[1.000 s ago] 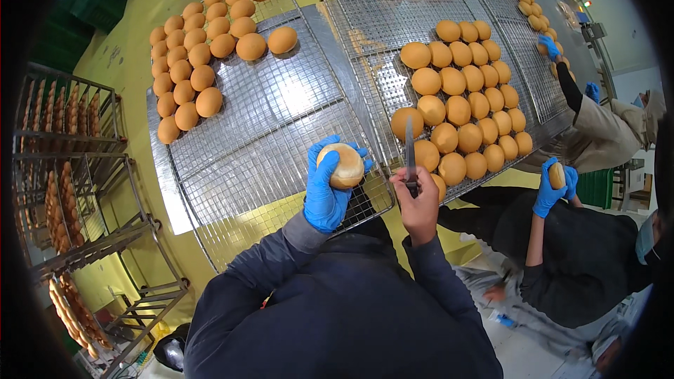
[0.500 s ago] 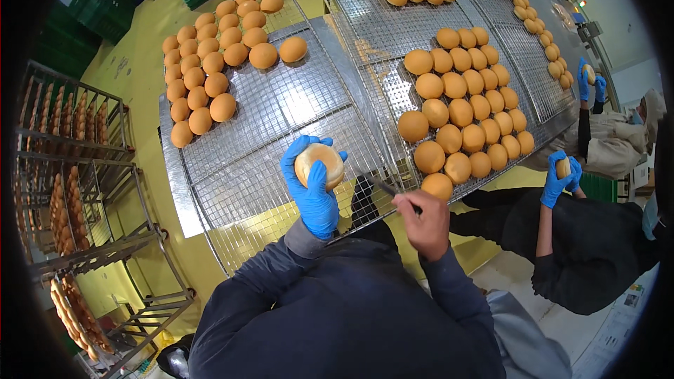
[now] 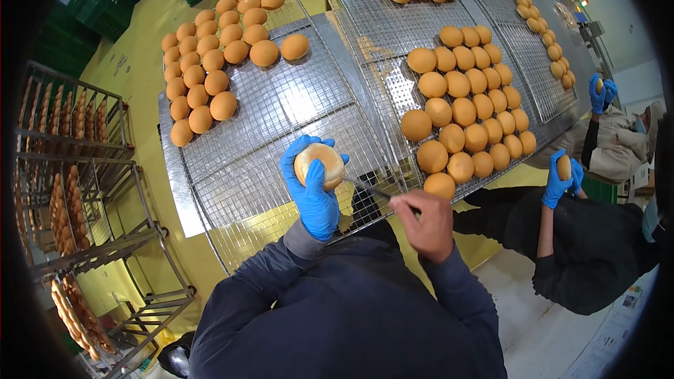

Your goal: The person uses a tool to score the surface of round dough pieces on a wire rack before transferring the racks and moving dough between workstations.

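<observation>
Nearest us, our bare right hand (image 3: 425,223) was closed on a knife (image 3: 370,188) that reached from about 4 o'clock to the rim of 1 bun (image 3: 325,156), whether into it we could not tell. Clamped in our blue-gloved left hand (image 3: 314,198), that bun sat above a wire rack (image 3: 246,168), and we judged it light, soft and easily dented, best cupped by its sides, clear of the knife. Farther out, browned buns (image 3: 458,84) at 2 o'clock crowded the right hand's way outward, more buns (image 3: 216,82) lay at 10 o'clock, and at 3 o'clock a co-worker's gloved hands (image 3: 554,184) held another bun (image 3: 564,167).
</observation>
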A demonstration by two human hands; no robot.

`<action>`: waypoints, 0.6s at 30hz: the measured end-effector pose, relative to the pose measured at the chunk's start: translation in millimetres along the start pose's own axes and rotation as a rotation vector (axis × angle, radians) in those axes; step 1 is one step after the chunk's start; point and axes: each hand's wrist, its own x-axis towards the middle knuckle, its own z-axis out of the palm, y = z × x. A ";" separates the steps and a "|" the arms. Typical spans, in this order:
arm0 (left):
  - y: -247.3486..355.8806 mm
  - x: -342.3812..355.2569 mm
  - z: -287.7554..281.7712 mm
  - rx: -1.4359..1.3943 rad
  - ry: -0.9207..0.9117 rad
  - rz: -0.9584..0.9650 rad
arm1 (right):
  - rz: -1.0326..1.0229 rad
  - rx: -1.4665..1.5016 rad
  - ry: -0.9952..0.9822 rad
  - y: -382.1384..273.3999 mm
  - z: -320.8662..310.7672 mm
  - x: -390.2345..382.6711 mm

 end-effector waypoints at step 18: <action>-65.8 68.9 50.3 0.586 -0.310 -0.131 | 0.464 0.335 0.282 90.8 -30.7 18.2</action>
